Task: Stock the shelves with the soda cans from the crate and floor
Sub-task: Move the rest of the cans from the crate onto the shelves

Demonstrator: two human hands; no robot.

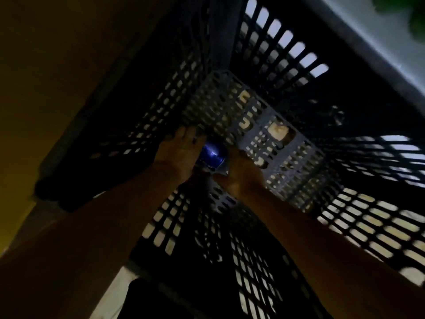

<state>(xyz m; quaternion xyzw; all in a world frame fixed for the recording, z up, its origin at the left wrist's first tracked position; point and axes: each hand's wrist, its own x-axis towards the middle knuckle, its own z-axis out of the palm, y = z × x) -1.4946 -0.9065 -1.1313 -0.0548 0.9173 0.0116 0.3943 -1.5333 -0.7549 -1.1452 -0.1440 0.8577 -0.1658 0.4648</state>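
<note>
Two bare arms reach down into a deep, dark crate [271,139] with slotted walls and a perforated grey floor. At the bottom, near the crate's left wall, lies a blue can [211,154], tipped on its side as far as the dim, blurred view lets one judge. The left hand [177,155] lies against the can's left side with its fingers stretched forward toward the crate floor, fairly straight rather than curled. The right hand [241,171] is pressed to the can's right side; its fingers are hidden in shadow, so I cannot tell whether they wrap the can. The can sits between the two hands, touching both. Pale light shows through the slots in the crate's right and near walls.
</note>
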